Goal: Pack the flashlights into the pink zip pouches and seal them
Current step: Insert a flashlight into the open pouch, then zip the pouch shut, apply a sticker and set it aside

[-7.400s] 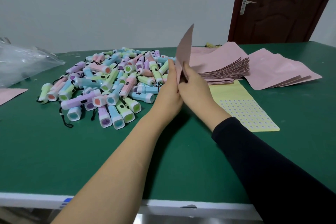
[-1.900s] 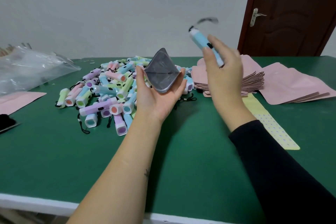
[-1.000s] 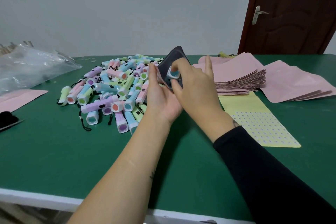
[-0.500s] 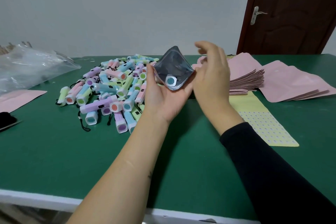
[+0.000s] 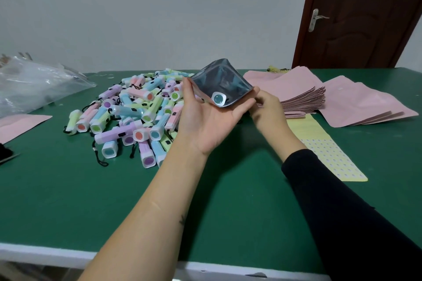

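Green felt-like table (image 5: 68,200), head view. 1 zip pouch (image 5: 225,82) is held above the table in the upturned left hand (image 5: 210,121), gripped between thumb at its left edge and fingers at its right, its mouth spread toward the camera and grey lining exposed. 1 flashlight (image 5: 218,99) is lodged inside, blue lens end showing at the mouth. The right hand (image 5: 268,109) is seen just beside the pouch's right corner, partly hidden by the left fingertips; its grip cannot be told. A heap of pastel flashlights (image 5: 137,111) is noted to the left, a stack of pink pouches (image 5: 296,95) and a yellow sticker sheet (image 5: 319,143) to the right.
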